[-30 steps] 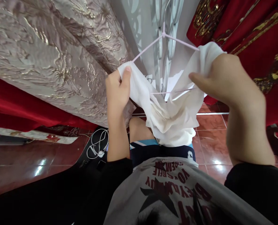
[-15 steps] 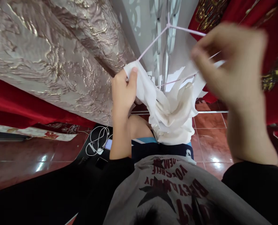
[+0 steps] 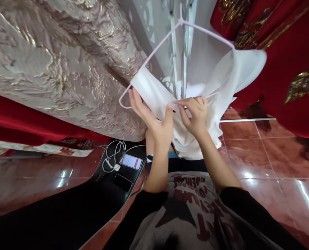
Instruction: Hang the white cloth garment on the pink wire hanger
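Observation:
A pale pink clothes hanger (image 3: 161, 42) hangs in front of me with a white garment (image 3: 154, 91) draped over both of its sloping arms. My right hand (image 3: 195, 114) is pinched at the middle of the hanger's lower bar, in front of the cloth. Beside it, my left hand (image 3: 158, 127) has its fingers stretched out along the left part of the garment, below the hanger's bare left corner. The left thumb points up close to the right fingertips; whether they touch is unclear. Lower folds of the garment bunch up over my lap.
Embossed silvery-pink fabric (image 3: 78, 66) hangs at left and red fabric with gold trim (image 3: 282, 80) at right. Pale metal bars (image 3: 185, 52) stand behind the hanger. On a black seat (image 3: 92, 194) lie a lit phone (image 3: 132, 161), a dark phone (image 3: 122, 182) and white cables (image 3: 106, 163).
My right hand came down from the right arm of the hanger to the lower bar. My left hand let go of the left shoulder cloth and moved lower. Cloth now covers the hanger's right end.

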Motion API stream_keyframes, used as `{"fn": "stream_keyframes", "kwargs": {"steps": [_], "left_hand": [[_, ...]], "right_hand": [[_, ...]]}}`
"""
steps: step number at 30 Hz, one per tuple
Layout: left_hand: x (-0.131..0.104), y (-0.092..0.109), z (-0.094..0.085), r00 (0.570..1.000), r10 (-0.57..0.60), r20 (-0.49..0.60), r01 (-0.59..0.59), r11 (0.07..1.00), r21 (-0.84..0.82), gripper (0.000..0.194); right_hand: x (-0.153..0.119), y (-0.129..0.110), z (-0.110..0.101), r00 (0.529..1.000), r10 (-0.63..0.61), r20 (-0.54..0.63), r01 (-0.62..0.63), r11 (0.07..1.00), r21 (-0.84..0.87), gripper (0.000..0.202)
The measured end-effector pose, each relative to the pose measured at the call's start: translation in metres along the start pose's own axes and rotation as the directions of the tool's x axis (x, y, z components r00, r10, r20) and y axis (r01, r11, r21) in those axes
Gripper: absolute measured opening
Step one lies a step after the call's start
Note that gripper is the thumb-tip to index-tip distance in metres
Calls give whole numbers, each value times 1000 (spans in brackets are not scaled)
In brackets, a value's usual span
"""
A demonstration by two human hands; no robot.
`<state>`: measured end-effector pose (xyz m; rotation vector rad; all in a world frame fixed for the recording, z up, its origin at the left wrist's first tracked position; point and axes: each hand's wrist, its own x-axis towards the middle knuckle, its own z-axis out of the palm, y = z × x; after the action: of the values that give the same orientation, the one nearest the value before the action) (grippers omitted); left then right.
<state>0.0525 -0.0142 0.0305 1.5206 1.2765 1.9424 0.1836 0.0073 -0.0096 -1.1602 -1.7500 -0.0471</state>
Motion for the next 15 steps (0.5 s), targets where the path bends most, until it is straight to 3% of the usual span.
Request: {"fn": "stream_keyframes", "kwargs": {"steps": [3,8,15], "left_hand": [[-11,-9,7,999,-41,-14,39,994,-99,75],[11,-15,-7,961,-211,181,251,939,-236,55],[43,12,-19,877,-368,309,467,803,-369,46]], "right_hand": [[2,-1,7,1000,-2,-18,2,1000,18,25],[9,15,4,999,-2,45,2,1000,0,28],[7,15,-3,1000,-27,9,27,1000,-6,27]]}}
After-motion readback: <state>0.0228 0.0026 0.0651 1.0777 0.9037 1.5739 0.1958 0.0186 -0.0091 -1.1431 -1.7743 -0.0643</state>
